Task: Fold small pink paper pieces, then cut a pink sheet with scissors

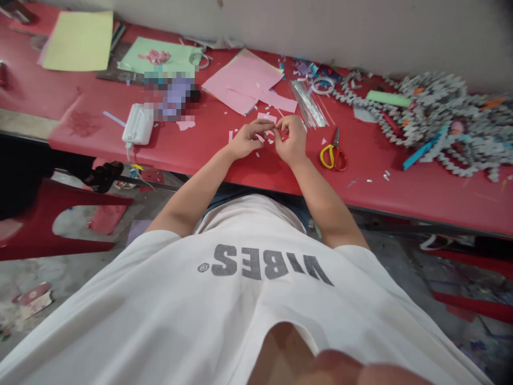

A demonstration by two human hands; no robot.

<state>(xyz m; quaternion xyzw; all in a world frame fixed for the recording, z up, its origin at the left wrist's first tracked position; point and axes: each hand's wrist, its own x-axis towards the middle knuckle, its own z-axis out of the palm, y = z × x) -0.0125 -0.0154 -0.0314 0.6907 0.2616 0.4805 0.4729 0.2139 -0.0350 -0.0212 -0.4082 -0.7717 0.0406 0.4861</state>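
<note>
My left hand [249,139] and my right hand [292,140] meet at the fingertips over the red table. Both are closed in a pinch; whatever is between them is too small to make out. Just beyond the fingers lies a small pink paper piece [266,117], and tiny pink and white scraps are scattered beneath. Scissors [334,153] with one yellow and one red handle rest to the right of my right hand. Behind the hands are pink paper sheets [242,78], a cut pink strip [279,100] and a bundle of clear thin strips [308,104].
A white power bank [138,124] with a cable lies left, near a blurred-out purple item [176,98]. Green paper [132,56] and yellow paper [79,40] lie at back left. Grey garland [435,115] heaps at right beside a tape roll [323,85]. Someone's sandalled foot [105,176] shows below left.
</note>
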